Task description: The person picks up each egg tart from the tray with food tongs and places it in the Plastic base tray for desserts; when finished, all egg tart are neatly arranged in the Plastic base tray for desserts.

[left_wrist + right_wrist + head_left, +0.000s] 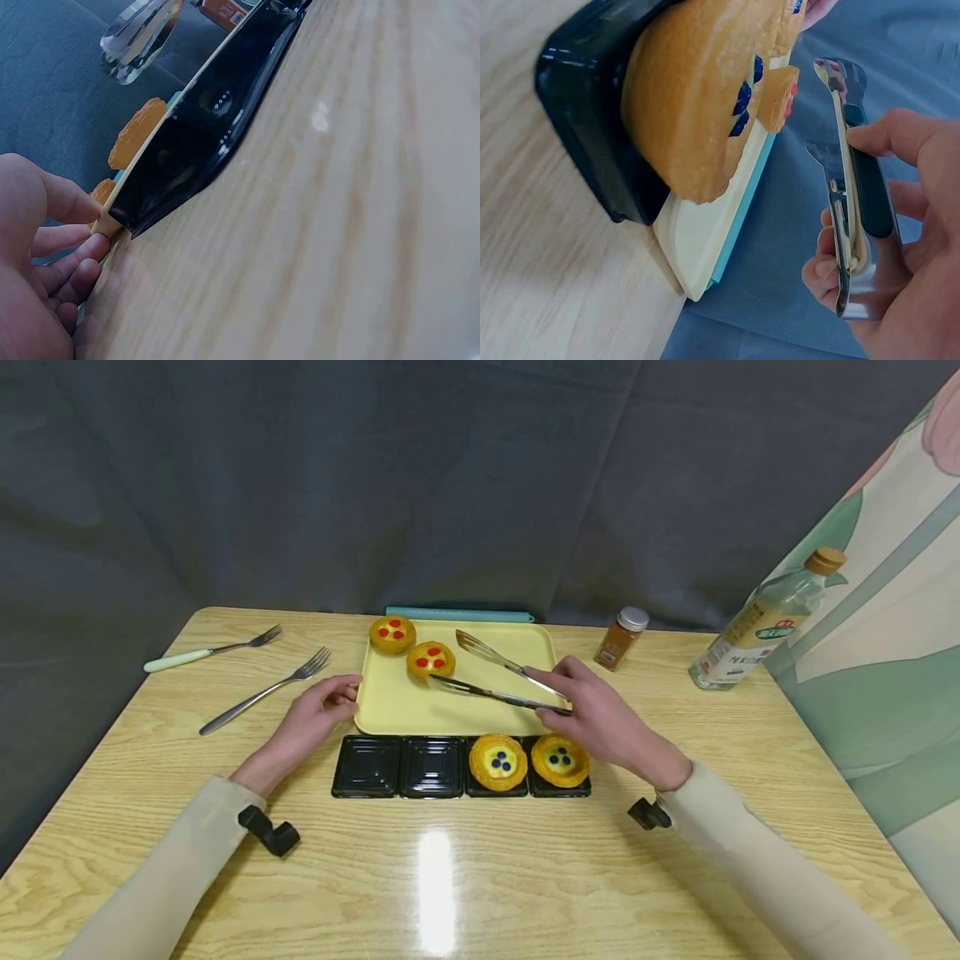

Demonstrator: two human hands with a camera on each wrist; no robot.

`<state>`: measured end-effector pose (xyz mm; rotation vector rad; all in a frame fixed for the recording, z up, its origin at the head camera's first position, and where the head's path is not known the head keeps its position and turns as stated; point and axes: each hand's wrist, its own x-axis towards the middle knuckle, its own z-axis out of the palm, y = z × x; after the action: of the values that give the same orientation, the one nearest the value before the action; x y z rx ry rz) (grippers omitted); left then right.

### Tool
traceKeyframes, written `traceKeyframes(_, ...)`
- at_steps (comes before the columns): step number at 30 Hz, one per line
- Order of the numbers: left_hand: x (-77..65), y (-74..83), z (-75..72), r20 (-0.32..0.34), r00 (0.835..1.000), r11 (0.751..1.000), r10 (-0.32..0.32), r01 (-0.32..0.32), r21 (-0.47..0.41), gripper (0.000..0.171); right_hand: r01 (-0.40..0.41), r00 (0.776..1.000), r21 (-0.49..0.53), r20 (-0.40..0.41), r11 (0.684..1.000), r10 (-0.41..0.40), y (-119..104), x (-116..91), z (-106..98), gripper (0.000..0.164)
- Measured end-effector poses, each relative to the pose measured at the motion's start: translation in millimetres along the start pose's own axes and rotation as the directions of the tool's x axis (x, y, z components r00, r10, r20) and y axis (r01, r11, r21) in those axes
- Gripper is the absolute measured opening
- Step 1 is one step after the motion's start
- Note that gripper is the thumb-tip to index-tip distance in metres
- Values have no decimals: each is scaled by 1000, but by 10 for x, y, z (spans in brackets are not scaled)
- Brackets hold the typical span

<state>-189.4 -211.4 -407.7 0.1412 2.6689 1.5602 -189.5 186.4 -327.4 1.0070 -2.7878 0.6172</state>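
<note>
Pale sleeves (757,852) reach in from the bottom corners, nearest the camera, and lead up to two bare hands. Fingers of the right hand (592,706) pinch metal tongs (487,693), the thumb laid on a dark grip pad (874,195); the two arms of the tongs stand apart. On the left hand (318,706) the fingers are curled in, thumb and fingertips pinching the left rim of a yellow tray (390,710).

From the right fingers, the nearer red-topped tart (431,662) lies to the left and slightly farther off, on the tray, right at the tips of the tongs; whether metal touches pastry I cannot tell. The left fingertips look closer to it than the right ones, but the tongs span the gap from the right. Their long axis runs nearly crosswise, tips pointing left and somewhat away from the person. That tart is round, with no long axis, its red topping facing up.

A second red-topped tart (392,634) sits beyond it, by the tray's far left corner. Along the tray's near edge, a black container (367,767) stretches left to right, blue-dotted tarts (498,763) in its two right compartments. Farther out are two forks (228,716) at left, a small jar (621,639) and a bottle (761,631) at right.
</note>
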Motion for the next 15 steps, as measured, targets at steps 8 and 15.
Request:
traceKeyframes(8,3,-1,17,-1,1000,1000,-11,11,1,49,11,1000,-1,-4,1000,-11,-17,158,61,51)
traceKeyframes(15,1,4,5,1,1000,1000,-6,6,4,50,-10,1000,14,26,1000,10,-26,247,97,51)
